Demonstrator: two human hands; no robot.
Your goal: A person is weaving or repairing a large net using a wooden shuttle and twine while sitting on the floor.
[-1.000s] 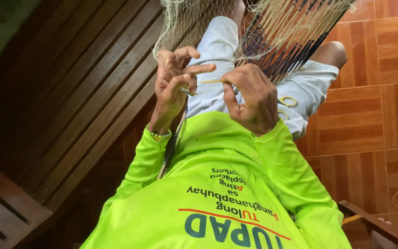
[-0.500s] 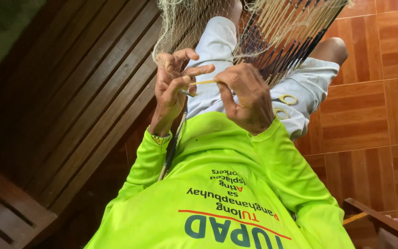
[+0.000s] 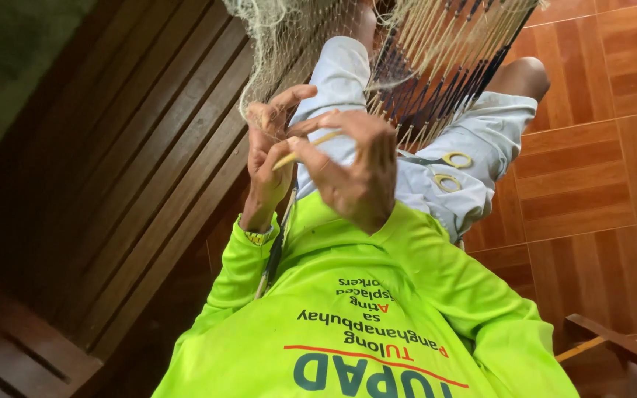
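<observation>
In the head view, we are looking down at our own lap, where a pale fishing net [image 3: 274, 44] is hanging from the top edge of the picture and draping toward our hands. We are judging the net to be light, soft and limp, with thin twine that snags easily, so it is best taken by pinching a single mesh or the edge cord rather than a bunch. A slim yellowish netting needle [image 3: 311, 144] is running between the two hands; it is looking stiff, light and smooth, best held near its middle.

Our left hand [image 3: 270, 147] is pinching the net, with thumb and forefinger closed on the mesh and the other fingers [image 3: 296, 94] spreading loosely upward. Our right hand [image 3: 359, 173] is curling around the needle's near end, fingers closed on it, knuckles toward the camera.

Beyond the hands, a row of tan cords [image 3: 444, 51] is stretching across our knees. A pair of scissors [image 3: 444, 169] with yellow loops is lying on our light trousers [image 3: 488, 140]. A dark wooden bench [image 3: 112, 162] is standing at our left, and a reddish tiled floor [image 3: 599, 147] at our right.
</observation>
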